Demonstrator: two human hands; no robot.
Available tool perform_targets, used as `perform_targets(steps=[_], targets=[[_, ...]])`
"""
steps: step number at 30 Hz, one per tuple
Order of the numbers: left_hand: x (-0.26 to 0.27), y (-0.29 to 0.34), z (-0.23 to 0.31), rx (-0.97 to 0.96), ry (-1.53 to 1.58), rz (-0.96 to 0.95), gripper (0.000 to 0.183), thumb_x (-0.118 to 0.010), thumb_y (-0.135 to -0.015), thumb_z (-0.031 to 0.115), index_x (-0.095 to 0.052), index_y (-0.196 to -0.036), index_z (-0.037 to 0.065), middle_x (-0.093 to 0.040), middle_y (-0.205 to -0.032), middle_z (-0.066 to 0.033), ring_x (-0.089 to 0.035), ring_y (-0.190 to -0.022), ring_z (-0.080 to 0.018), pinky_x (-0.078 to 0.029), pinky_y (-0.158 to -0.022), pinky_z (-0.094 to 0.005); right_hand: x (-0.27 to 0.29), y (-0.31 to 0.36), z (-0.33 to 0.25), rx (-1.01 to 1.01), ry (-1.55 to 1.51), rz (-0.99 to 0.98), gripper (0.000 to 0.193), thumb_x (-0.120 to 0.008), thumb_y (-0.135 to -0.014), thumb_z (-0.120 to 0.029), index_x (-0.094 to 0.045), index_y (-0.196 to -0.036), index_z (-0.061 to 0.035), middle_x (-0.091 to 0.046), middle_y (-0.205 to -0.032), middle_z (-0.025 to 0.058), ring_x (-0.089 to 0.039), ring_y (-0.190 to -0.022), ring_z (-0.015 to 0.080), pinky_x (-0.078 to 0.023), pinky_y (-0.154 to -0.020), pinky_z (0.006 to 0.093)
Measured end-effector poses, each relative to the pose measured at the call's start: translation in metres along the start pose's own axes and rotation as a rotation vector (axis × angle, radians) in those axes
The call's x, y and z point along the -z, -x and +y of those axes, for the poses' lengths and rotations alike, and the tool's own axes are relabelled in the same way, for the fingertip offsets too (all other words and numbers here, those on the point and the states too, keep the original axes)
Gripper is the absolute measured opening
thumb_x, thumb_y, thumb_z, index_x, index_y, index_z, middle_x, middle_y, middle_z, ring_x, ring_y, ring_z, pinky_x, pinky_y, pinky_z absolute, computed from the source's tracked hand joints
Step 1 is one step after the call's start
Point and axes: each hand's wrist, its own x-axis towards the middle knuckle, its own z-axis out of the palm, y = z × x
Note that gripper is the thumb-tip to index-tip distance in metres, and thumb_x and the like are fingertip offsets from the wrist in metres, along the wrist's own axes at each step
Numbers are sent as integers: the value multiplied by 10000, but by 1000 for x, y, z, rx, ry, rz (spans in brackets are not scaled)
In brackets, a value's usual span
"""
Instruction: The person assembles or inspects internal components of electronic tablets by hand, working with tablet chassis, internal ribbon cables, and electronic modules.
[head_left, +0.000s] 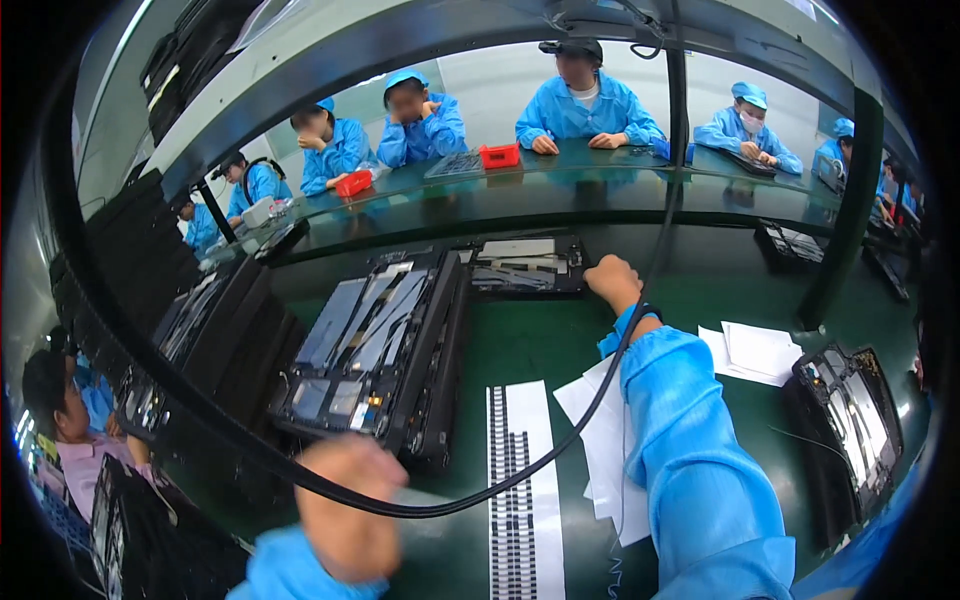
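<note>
My right hand (615,282) reaches far out, its fingers curled closed at the right edge of an opened black device housing (520,268). Silver parts and flat cables show inside that housing, which lies flat on the green bench. My left hand (350,505) is smeared by motion, so its fingers cannot be read. It hovers before a stack of similar opened housings (360,330), whose top one shows grey panels, black cables and small boards. Between my arms lies a white sheet (548,480) bearing a strip of small black-and-white marks.
A black cable (420,508) loops across the view in front of my hands. White papers (757,352) lie by my right forearm. More opened housings (850,420) stand at right, with tall stacks (190,340) at left. Co-workers in blue sit beyond, near red bins (500,156).
</note>
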Motion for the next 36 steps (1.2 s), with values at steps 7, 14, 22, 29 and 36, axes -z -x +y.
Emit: perform_targets(steps=[7,14,22,29,36], targets=[[-13,7,13,-538,-367,-503,235,-609,-630,10,-610,-865,10,-562,-882,-133,-557,-816,-298,-465,-671,-367,-39,-8,-34,-9,30,13,587,-686,-603,-426,-584,-1035,-42,-516,-1114,176,-455,-1054,362,-380,-859,465],[39,-12,-26,25,-581,359,572,-518,-725,128,-329,-1248,-7,-306,-1306,-171,-308,-1211,-246,-252,-971,-348,-12,43,-50,515,-124,324,371,-645,-644,-236,-583,-917,6,-566,-901,188,-535,-878,339,-427,-778,397],[65,-25,-51,375,65,185,702,-621,-725,164,-248,-1293,-14,-409,-1214,-183,-426,-1109,-242,-301,-959,-326,-6,214,-58,1271,-555,14,411,-710,-645,-197,-567,-939,53,-555,-1012,162,-485,-968,317,-376,-844,400],[52,-36,-34,256,-38,229,614,-638,-727,105,-324,-1241,-12,-476,-1120,-169,-451,-1064,-223,-315,-944,-311,-7,244,-77,1092,-613,142,539,-674,-659,-259,-503,-1010,114,-455,-1093,246,-410,-1024,361,-327,-880,426],[59,-17,-59,286,-160,308,451,-519,-789,51,-363,-1204,-32,-429,-1196,-175,-413,-1123,-244,-273,-976,-321,-17,203,-49,1095,-561,-72,345,-637,-623,-141,-581,-929,9,-556,-1023,146,-469,-994,308,-350,-875,390]])
